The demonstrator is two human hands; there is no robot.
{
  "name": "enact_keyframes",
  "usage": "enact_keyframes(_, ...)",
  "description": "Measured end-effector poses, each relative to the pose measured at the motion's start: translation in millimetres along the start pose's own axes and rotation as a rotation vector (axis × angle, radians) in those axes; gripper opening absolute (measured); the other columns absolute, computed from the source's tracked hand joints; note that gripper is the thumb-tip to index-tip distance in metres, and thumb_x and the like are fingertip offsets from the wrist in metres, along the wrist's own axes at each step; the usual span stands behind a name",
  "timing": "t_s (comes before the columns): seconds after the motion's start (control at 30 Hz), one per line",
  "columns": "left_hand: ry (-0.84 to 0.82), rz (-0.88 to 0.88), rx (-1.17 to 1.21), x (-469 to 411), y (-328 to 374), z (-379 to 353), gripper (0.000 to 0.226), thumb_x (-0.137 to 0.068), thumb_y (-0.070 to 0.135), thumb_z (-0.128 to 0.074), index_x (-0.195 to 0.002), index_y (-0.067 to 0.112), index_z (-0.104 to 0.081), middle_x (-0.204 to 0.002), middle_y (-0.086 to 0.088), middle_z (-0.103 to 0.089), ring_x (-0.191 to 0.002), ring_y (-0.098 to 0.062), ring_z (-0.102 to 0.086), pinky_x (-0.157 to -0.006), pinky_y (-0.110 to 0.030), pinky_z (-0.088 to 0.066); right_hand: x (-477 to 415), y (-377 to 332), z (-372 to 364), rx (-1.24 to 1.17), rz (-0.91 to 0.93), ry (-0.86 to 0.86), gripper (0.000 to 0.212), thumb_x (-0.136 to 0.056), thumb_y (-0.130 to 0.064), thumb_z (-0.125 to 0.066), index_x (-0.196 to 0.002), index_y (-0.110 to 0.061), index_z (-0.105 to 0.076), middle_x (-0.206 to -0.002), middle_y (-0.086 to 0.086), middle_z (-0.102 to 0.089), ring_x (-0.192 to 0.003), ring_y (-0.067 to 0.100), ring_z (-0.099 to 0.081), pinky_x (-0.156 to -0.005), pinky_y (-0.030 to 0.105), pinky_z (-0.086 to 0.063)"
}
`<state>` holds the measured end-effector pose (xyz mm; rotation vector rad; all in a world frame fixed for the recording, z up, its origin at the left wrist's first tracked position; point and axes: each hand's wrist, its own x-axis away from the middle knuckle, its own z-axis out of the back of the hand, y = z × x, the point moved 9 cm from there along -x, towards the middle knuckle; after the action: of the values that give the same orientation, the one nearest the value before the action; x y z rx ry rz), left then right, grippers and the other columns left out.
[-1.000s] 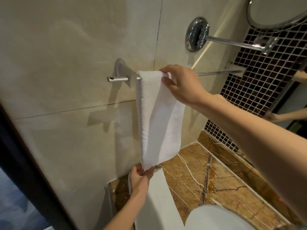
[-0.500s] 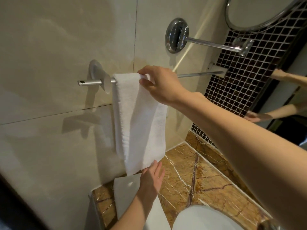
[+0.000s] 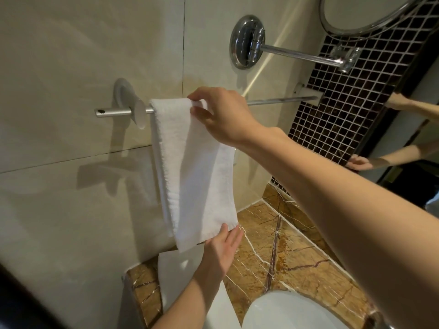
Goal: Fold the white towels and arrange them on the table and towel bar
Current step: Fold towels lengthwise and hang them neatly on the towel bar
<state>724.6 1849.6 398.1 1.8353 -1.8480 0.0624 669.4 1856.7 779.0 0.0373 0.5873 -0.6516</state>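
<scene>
Beige wall tiles (image 3: 71, 55) fill the far side of a bathroom, and a band of dark mosaic (image 3: 332, 119) runs down at the right. A towel bar (image 3: 280, 100) is fixed across the tiles. The white towel (image 3: 190, 174), folded into a long strip, hangs over the bar near its left mount, and its lower end falls to just above the bench (image 3: 285, 252) of brown veined marble.

The person's right hand (image 3: 225, 115) is at the top of the towel where it crosses the bar, pinching the right edge of the fold between thumb and curled fingers. The left hand (image 3: 221, 250) reaches up from below with its fingers straight and together, touching the lower right corner of the hanging strip without gripping it.

A flat white item (image 3: 175, 269) lies on the bench against the wall, partly under the left forearm; whether it is a towel cannot be told. A white basin (image 3: 285, 312) sits at the near right of the bench. Above the bar, a chrome arm (image 3: 297, 53) juts from a round wall mount toward a round mirror (image 3: 368, 10) at the upper right.
</scene>
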Motion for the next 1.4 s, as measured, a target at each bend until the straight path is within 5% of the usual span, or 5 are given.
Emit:
enact_keyframes(0.1,-0.023,0.013,0.034,5,-1,-6,0.022,-0.092,0.002,-0.050,-0.113,-0.005,-0.050,-0.123,-0.025,-0.049,-0.112,-0.032,-0.053,-0.085,-0.038,-0.051,0,0,0,0.002,0.004,-0.007,0.031,-0.096,-0.029,-0.050,-0.125,-0.024,-0.059,-0.124,-0.001,-0.064,-0.113,0.026,-0.057,-0.088,0.035,-0.043)
enact_keyframes(0.23,-0.029,0.017,0.101,6,-4,-4,0.018,-0.090,0.002,-0.052,-0.106,-0.005,-0.054,-0.097,-0.019,-0.055,-0.079,-0.022,-0.056,-0.062,-0.028,-0.056,0,0,0,0.008,-0.002,-0.008,0.031,-0.095,-0.030,-0.050,-0.124,-0.025,-0.060,-0.124,-0.001,-0.064,-0.113,0.025,-0.057,-0.087,0.034,-0.042)
enact_keyframes(0.67,-0.082,-0.141,0.092,9,19,-4,0.046,-0.075,-0.006,-0.060,-0.119,0.002,-0.056,-0.113,-0.016,-0.058,-0.090,-0.021,-0.066,-0.070,-0.025,-0.056,0,-1,1,-0.009,-0.011,-0.021,0.030,-0.095,-0.030,-0.051,-0.123,-0.024,-0.060,-0.123,0.001,-0.065,-0.113,0.027,-0.057,-0.087,0.036,-0.043)
enact_keyframes(1.2,-0.004,-0.223,0.083,11,17,-11,0.036,-0.085,-0.012,-0.053,-0.121,-0.008,-0.049,-0.112,-0.021,-0.055,-0.100,-0.026,-0.060,-0.070,-0.023,-0.057,-2,2,0,-0.018,-0.025,-0.031,0.030,-0.095,-0.033,-0.052,-0.123,-0.027,-0.060,-0.122,0.000,-0.065,-0.114,0.027,-0.056,-0.086,0.033,-0.042)
enact_keyframes(1.4,0.062,-0.217,0.047,8,11,-7,0.020,-0.086,-0.013,-0.053,-0.103,-0.005,-0.059,-0.095,-0.015,-0.060,-0.088,-0.021,-0.060,-0.063,-0.020,-0.056,-4,4,-1,-0.015,-0.018,-0.032,0.030,-0.094,-0.034,-0.052,-0.122,-0.028,-0.060,-0.121,0.000,-0.065,-0.113,0.027,-0.057,-0.084,0.032,-0.041)
